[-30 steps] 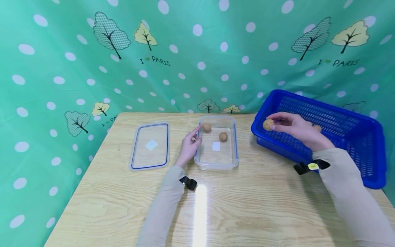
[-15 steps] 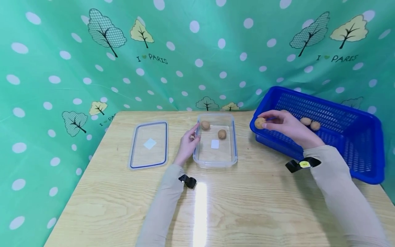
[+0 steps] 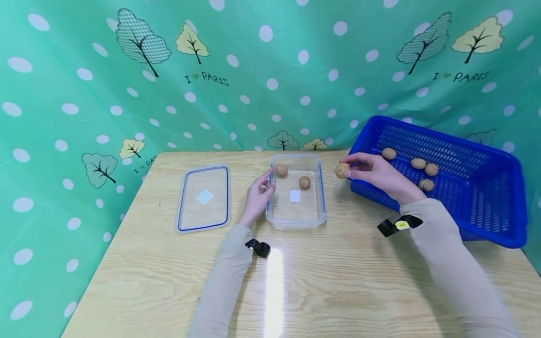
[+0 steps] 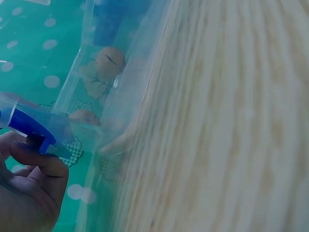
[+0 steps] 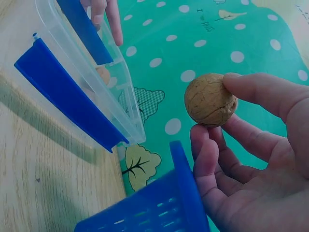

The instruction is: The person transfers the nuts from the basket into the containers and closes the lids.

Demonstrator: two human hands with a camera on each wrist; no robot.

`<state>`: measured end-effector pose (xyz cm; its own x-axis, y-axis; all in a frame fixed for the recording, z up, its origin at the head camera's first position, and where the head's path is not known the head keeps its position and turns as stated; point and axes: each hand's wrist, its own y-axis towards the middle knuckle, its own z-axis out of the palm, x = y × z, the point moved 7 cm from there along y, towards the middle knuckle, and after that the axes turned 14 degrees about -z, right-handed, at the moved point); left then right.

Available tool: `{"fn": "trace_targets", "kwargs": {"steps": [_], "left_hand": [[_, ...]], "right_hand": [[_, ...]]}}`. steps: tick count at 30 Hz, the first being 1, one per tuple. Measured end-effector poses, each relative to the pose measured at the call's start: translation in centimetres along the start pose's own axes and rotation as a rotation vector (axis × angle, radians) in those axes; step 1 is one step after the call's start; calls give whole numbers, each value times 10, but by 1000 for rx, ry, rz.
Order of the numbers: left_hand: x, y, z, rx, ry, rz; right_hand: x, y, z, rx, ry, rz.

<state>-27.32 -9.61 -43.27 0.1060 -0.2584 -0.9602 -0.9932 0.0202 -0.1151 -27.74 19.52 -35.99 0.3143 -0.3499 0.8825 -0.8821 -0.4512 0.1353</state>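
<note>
My right hand (image 3: pixel 376 173) pinches a walnut (image 3: pixel 342 170) between thumb and fingertips, just off the left rim of the blue basket (image 3: pixel 465 138). The right wrist view shows this walnut (image 5: pixel 206 101) close up, thumb on top, fingers below. My left hand (image 3: pixel 257 198) grips the left side of a clear plastic food container (image 3: pixel 296 224). Its thumb (image 4: pixel 41 159) bends against a blue locking flap (image 4: pixel 30 128) in the left wrist view. Inside the container lie two walnuts, one walnut (image 3: pixel 281 171) at the back left, another walnut (image 3: pixel 305 182) near the middle.
Several walnuts (image 3: pixel 418 163) remain in the basket at right. Left of the container a clear lid (image 3: pixel 204 213) with a blue seal lies flat on the wooden table (image 3: pixel 338 281). A green dotted curtain (image 3: pixel 270 61) hangs behind the table.
My right hand has carried the walnut leftward from over the basket to beyond its left rim, uncovering more walnuts in the basket. My left hand has stayed at the container.
</note>
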Motion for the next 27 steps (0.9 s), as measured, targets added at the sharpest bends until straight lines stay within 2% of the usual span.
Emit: {"fn": "trace_targets", "kwargs": {"steps": [3, 5, 14, 21, 27], "left_hand": [[15, 10, 1, -11, -12, -8], [16, 10, 0, -21, -13, -12], [16, 7, 1, -18, -23, -12], [12, 6, -2, 3, -33, -4], [13, 10, -1, 17, -34, -8]], "right_hand": [[1, 1, 3, -7, 0, -13], [2, 2, 5, -15, 6, -15], [10, 4, 20, -21, 10, -61], [14, 10, 35, 1, 39, -46], [9, 16, 48, 23, 38, -22]]}}
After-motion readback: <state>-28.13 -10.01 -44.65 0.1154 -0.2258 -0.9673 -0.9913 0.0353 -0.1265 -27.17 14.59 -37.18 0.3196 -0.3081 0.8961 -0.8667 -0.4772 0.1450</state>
